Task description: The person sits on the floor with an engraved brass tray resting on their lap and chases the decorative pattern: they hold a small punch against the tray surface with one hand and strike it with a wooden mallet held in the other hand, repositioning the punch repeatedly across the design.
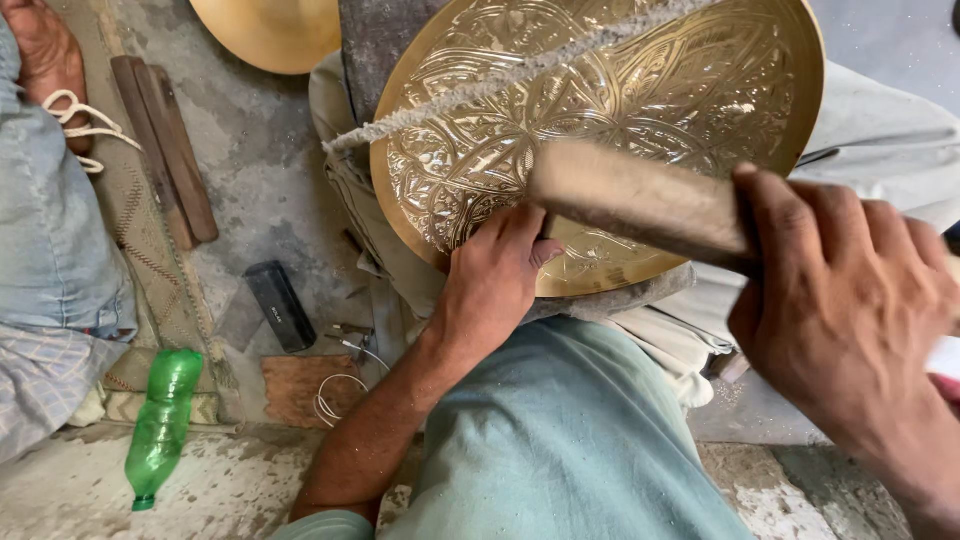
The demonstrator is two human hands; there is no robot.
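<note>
Head view: big engraved brass plate (640, 110) propped on the lap, pattern already covering most of the face. Left hand (495, 275) pinched shut at the plate's lower edge, on something too hidden to tell. Right hand (840, 290) wrapped tight around a wooden mallet (640, 200). Green bottle (160, 425) lying on the floor, bottom-left.

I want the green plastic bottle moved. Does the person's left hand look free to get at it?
Probably not right now: the left hand presses on the round engraved brass plate, and the green plastic bottle lies apart on the floor, out beyond that elbow.
</note>
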